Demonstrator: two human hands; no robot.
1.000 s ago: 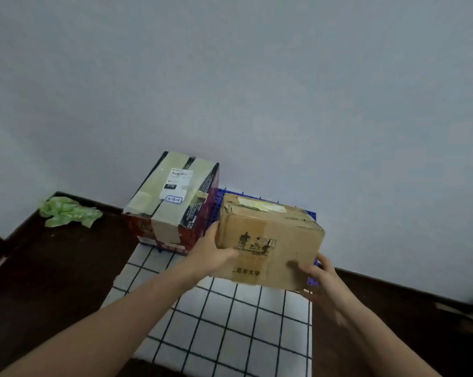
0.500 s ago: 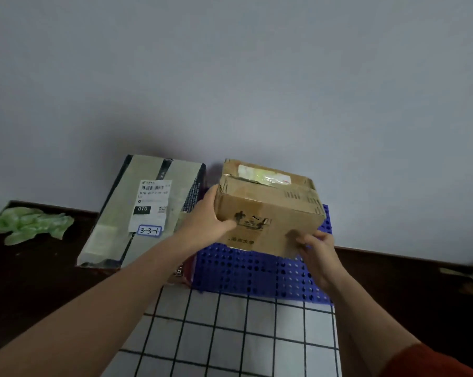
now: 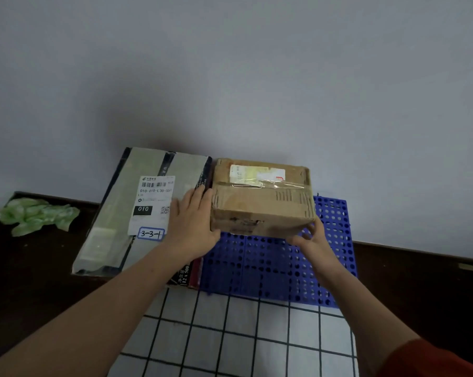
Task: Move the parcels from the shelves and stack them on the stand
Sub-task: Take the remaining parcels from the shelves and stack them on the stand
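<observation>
Our left hand (image 3: 191,221) lies flat, with the fingers straight and close together, and it presses on the left side of the brown parcel (image 3: 259,197). Our right hand (image 3: 315,238) takes the lower right corner of the same parcel; its fingers seem to bend round this corner, with the thumb near the front bottom edge. We judge that the two hands squeeze from opposite sides so that the parcel does not turn while it goes down on the blue stand (image 3: 270,265). The parcel is at the back part of the stand, near the wall (image 3: 257,91), with its label upward; we cannot tell if its bottom already rests fully on the stand. On its left, the big taped parcel (image 3: 115,221) already lies there, and the two parcels are just beside each other, so our left hand is in the narrow place between them and partly over the big one. To free this hand, we think it must go up or toward us, not to the side. The front half of the stand is open, and the right edge also has a little free room. The checked mat (image 3: 229,336) begins at the front edge of the stand. A green bag (image 3: 36,216) lies well apart on the dark floor (image 3: 25,281) at the left.
</observation>
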